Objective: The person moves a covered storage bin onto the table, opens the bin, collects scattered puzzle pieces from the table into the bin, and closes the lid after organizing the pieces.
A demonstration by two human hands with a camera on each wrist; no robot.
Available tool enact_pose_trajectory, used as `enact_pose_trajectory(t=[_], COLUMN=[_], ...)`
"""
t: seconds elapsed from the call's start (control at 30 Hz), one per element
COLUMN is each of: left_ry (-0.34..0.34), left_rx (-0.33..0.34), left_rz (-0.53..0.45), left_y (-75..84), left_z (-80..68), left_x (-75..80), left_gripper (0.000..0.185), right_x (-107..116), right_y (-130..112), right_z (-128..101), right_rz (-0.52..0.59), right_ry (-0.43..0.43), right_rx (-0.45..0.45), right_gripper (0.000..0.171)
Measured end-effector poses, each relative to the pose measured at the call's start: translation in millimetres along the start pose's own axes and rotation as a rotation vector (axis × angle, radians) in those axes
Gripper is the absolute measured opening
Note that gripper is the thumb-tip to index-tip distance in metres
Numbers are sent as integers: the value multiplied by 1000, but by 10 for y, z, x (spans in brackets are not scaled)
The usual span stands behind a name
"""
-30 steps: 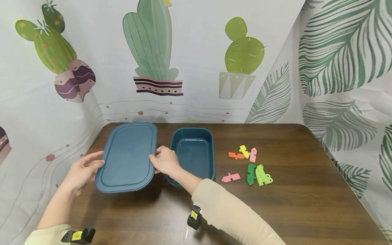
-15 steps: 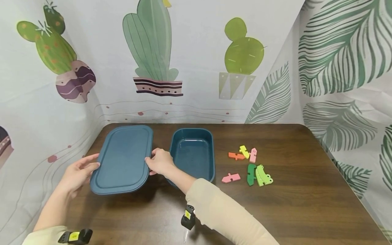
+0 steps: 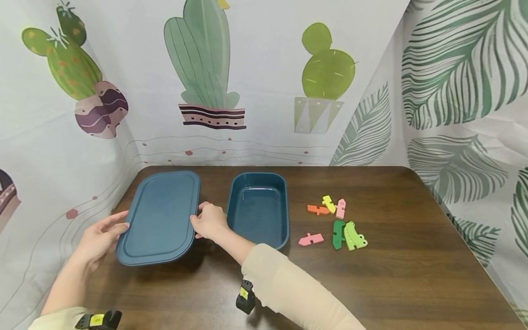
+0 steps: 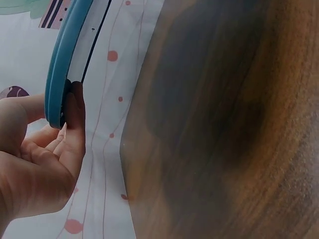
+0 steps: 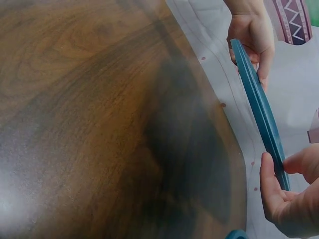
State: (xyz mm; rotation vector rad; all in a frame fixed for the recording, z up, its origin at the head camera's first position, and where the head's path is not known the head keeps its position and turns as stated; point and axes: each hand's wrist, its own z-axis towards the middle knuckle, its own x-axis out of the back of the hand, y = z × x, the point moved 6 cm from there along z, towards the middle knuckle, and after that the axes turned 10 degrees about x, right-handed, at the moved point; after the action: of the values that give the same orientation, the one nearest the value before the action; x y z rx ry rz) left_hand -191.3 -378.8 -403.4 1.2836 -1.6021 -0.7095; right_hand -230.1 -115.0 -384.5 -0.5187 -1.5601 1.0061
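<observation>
Both hands hold a flat blue lid (image 3: pixel 161 217) with rounded corners above the left part of the table. My left hand (image 3: pixel 96 240) pinches its left edge, thumb on top and fingers beneath. At the opposite edge, my right hand (image 3: pixel 209 222) pinches it between thumb and fingers. The right wrist view shows the lid (image 5: pixel 261 112) edge-on, raised over the table with its shadow below. Just right of the right hand stands a matching deep blue box (image 3: pixel 260 211), uncovered, with nothing inside.
Right of the box lie small puzzle pieces: an orange one (image 3: pixel 318 210), a yellow one (image 3: pixel 328 204), a pink one (image 3: pixel 340 208), another pink one (image 3: pixel 311 239), a dark green one (image 3: pixel 338 234) and a light green crocodile head (image 3: pixel 355 236). A patterned cloth (image 3: pixel 268 82) hangs behind the table (image 3: pixel 412 256).
Both hands have carried the lid left and slightly nearer the front, away from the box. The box and the puzzle pieces have stayed put.
</observation>
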Motion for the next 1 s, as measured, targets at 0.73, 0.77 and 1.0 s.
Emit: enact_pose_trajectory(t=[0.73, 0.77, 1.0], left_ry=[55, 50, 57], left_rx=[31, 32, 44], left_rz=[113, 110, 142], left_y=[-229, -240, -310], left_z=[-4, -2, 22], left_x=[75, 76, 94], left_gripper=[63, 63, 64], right_x=[-217, -230, -307], right_y=[-3, 1, 31], right_z=[-36, -37, -50], right_rz=[-165, -172, -177], right_ry=[3, 1, -4], right_rx=[49, 47, 31], right_gripper=[36, 36, 35])
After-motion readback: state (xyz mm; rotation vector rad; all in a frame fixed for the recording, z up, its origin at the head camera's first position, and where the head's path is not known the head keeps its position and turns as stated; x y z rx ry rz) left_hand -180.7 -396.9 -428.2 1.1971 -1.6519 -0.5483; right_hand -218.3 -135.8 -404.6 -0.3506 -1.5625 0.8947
